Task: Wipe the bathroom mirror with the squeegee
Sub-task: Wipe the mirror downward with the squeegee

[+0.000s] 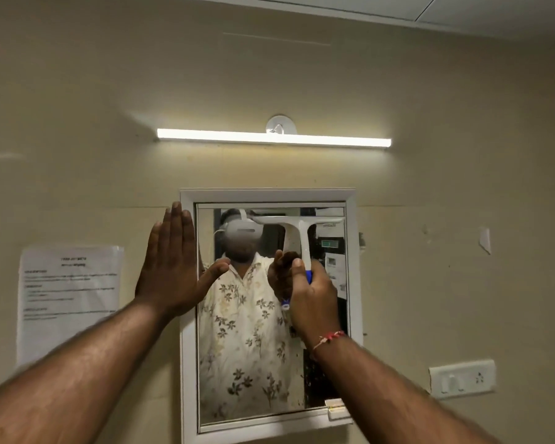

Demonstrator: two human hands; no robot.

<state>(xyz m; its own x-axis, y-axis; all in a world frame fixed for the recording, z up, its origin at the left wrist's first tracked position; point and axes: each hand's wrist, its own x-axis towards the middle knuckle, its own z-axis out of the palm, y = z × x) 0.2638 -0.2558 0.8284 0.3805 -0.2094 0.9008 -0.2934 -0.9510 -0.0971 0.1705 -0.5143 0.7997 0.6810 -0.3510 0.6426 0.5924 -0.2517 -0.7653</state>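
A white-framed bathroom mirror (353,283) hangs on the beige wall, reflecting a person in a floral shirt. My right hand (314,296) grips the blue handle of a white squeegee (297,232), whose blade lies flat across the top right of the glass. My left hand (169,264) is flat and open, fingers up, pressed against the wall and the mirror's left frame edge, with the thumb over the glass.
A lit tube light (273,137) runs above the mirror. A printed notice (69,296) is stuck to the wall at left. A white switch plate (462,378) sits at lower right, and a small bracket (335,410) at the mirror's bottom right corner.
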